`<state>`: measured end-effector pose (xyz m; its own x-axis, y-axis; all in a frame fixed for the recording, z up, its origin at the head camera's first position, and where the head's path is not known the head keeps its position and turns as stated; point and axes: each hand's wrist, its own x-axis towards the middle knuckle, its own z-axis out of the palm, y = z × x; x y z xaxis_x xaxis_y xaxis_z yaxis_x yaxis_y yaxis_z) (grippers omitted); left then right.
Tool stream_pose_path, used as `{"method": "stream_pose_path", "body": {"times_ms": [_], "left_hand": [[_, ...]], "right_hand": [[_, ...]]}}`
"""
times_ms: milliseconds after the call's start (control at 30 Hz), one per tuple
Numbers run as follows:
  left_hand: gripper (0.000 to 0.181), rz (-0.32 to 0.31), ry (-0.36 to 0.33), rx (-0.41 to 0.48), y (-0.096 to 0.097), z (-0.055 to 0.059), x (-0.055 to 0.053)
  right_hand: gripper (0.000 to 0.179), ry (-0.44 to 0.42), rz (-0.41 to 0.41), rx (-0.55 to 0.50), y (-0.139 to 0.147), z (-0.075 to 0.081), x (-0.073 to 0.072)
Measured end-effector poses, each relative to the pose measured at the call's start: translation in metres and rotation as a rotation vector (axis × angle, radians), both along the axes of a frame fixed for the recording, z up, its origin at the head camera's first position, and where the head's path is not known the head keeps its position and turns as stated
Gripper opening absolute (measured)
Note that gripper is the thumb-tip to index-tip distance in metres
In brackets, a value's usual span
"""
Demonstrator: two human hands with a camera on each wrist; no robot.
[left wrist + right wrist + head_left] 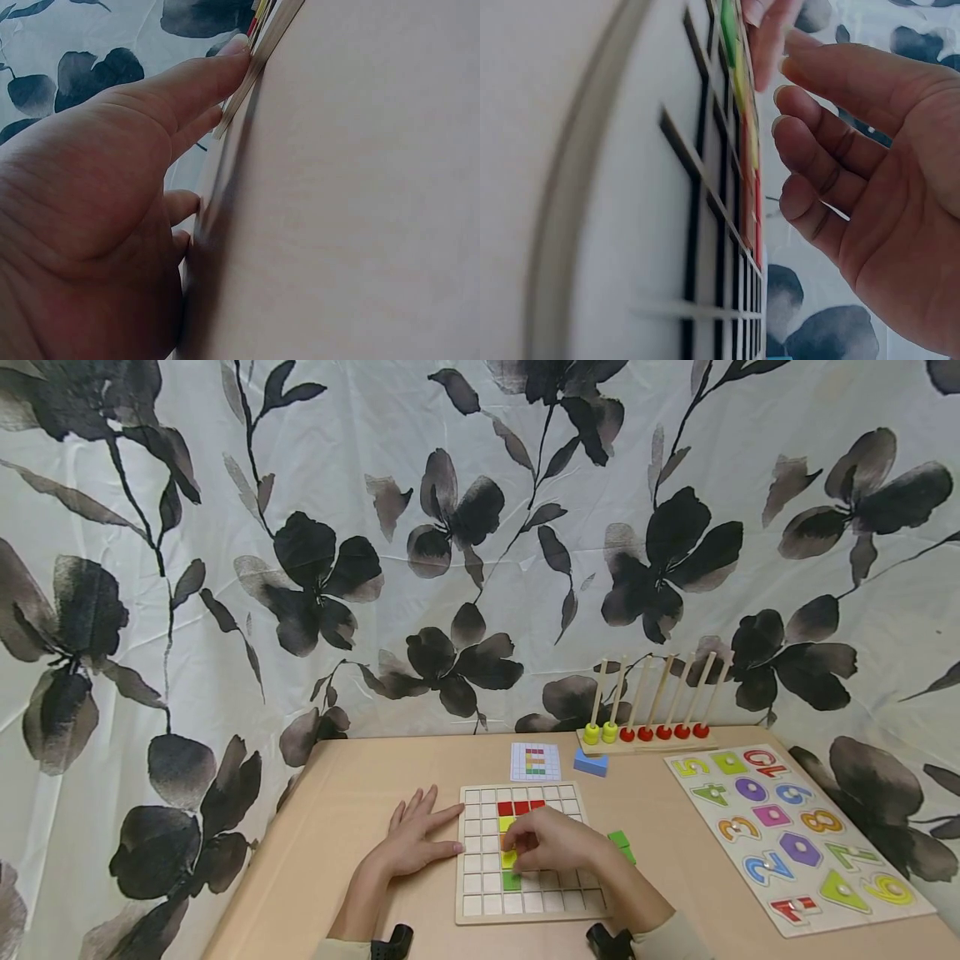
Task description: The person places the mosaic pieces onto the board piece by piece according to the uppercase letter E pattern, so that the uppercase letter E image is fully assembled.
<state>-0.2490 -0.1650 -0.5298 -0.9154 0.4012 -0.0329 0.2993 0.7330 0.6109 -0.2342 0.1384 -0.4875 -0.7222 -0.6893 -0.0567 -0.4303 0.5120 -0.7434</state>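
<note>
A white grid board (480,906) with a light wooden frame lies on the table. Red squares (521,807) form a row near its top. Below them runs a column with yellow squares (508,860), a bit of orange and a green square (512,881). My right hand (555,842) hovers over this column with bent fingers and hides part of the grid. In the right wrist view, no piece shows between its fingertips (784,129). My left hand (416,839) rests spread on the table, with thumb and forefinger at the board's left edge.
A small pattern card (536,762) lies behind the board, beside blue blocks (591,763). Green pieces (621,843) lie right of the board, near my forearm. A peg stand (648,739) with yellow and red beads stands at the back; a number puzzle board (798,835) lies far right.
</note>
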Motion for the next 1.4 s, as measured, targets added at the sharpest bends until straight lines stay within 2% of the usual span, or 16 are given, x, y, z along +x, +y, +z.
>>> {"method": "stream_pose_path", "body": {"times_ms": [167, 467, 867, 1033, 1400], "left_hand": [[0.065, -0.001, 0.002, 0.002, 0.0, 0.0, 0.0], [0.065, 0.0, 0.006, 0.001, 0.0, 0.0, 0.0], [0.066, 0.003, -0.003, 0.011, 0.0, 0.0, 0.001], [0.066, 0.002, -0.004, 0.01, 0.0, 0.0, 0.001], [0.066, 0.005, -0.007, 0.012, 0.0, 0.001, 0.001]], "right_hand": [[0.017, 0.037, -0.053, -0.027, 0.014, 0.008, -0.004], [0.024, 0.039, -0.164, -0.065, 0.042, 0.019, -0.009], [0.019, 0.078, -0.235, -0.072, 0.066, 0.024, -0.012], [0.025, 0.065, -0.253, -0.071, 0.075, 0.024, -0.014], [0.029, -0.01, -0.312, -0.1, 0.108, 0.01, -0.022]]}}
